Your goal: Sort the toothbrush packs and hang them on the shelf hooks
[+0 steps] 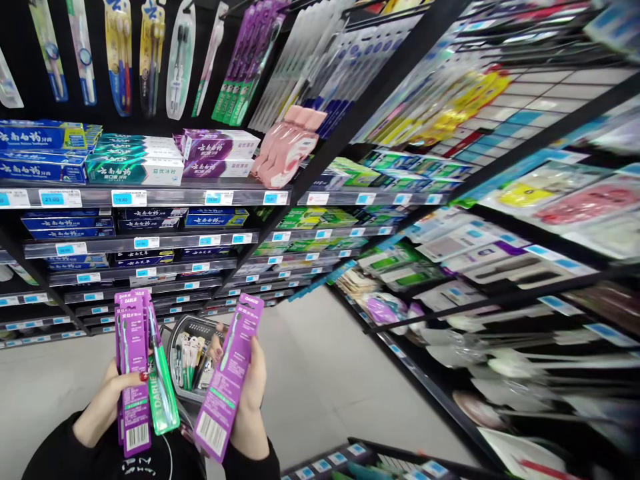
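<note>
My left hand (107,397) is closed around several purple toothbrush packs (133,393), most with their printed backs and barcodes towards me. One pack in this bunch shows its green front (164,400). In my right hand (253,383) is a single purple toothbrush pack (227,387), tilted to the right, its barcode end low. The thumb lies along its edge and fingertips show on its far side. Behind and between the two hands, a dark shopping basket (175,380) holds several packaged toothbrushes (190,357); the right-hand pack hides part of it.
In front stands a shelf (190,197) with toothpaste boxes (135,167) and pink pouches (290,147). Toothbrush packs (245,67) hang above, among them matching purple ones. Another rack (500,280) runs along the right. Grey floor (320,373) lies between, with a shelf edge (360,457) at the bottom.
</note>
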Demonstrator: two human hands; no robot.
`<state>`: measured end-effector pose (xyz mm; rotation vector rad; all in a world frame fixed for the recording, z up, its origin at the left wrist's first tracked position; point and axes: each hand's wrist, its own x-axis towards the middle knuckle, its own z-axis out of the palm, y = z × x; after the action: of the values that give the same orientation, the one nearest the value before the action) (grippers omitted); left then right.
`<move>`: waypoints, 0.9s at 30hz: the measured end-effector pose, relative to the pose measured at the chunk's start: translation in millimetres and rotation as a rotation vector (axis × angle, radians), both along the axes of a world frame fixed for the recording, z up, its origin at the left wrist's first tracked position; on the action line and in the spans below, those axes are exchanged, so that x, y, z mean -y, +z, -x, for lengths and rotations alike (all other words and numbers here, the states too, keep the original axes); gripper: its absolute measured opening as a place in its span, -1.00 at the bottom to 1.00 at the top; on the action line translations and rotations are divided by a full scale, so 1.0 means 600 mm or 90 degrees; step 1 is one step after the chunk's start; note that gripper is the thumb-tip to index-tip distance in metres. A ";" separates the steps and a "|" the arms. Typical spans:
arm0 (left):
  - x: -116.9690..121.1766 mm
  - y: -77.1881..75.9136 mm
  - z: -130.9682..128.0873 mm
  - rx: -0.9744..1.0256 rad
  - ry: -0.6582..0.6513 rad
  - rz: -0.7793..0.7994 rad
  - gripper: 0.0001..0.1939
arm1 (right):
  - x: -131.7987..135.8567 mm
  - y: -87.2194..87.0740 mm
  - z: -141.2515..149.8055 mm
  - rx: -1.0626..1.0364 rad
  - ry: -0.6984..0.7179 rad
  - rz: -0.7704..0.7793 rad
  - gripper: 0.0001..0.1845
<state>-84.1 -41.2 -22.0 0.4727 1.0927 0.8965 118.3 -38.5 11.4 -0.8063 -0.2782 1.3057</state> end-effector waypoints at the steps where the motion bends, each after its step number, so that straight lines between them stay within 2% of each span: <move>1: 0.000 -0.002 0.001 -0.004 -0.002 0.001 -0.50 | -0.006 0.001 -0.009 -0.065 0.047 0.000 -0.66; 3: 0.000 -0.009 0.005 -0.013 -0.001 0.011 -0.50 | -0.016 -0.003 -0.022 -0.175 0.119 0.022 -0.63; 6: 0.000 -0.019 0.008 -0.010 0.004 0.019 -0.43 | -0.026 -0.012 -0.029 -0.254 0.152 0.044 -0.66; 9: 0.000 -0.025 0.010 -0.004 -0.002 0.014 -0.40 | -0.029 -0.012 -0.024 -0.264 0.156 0.018 -0.66; 12: -0.003 -0.025 0.013 0.001 -0.018 0.002 -0.37 | -0.027 -0.006 -0.015 -0.201 0.138 -0.039 -0.69; 14: -0.005 -0.023 0.016 0.005 -0.032 -0.008 -0.41 | -0.025 -0.005 -0.009 -0.100 0.111 -0.062 -0.77; 19: -0.006 -0.017 0.025 0.017 -0.090 -0.065 -0.54 | -0.025 -0.014 0.003 0.370 0.132 0.009 -0.76; 22: -0.003 -0.011 0.025 0.031 -0.130 -0.093 -0.57 | -0.024 -0.020 0.019 0.485 0.092 0.041 -0.87; 27: 0.006 0.000 0.013 0.062 -0.160 -0.076 -0.60 | -0.013 -0.027 0.069 0.787 0.031 0.109 -0.87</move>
<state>-91.7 -44.7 -22.0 0.6433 0.8726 0.7564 77.1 -30.5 -5.0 -1.6956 -1.1669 0.7216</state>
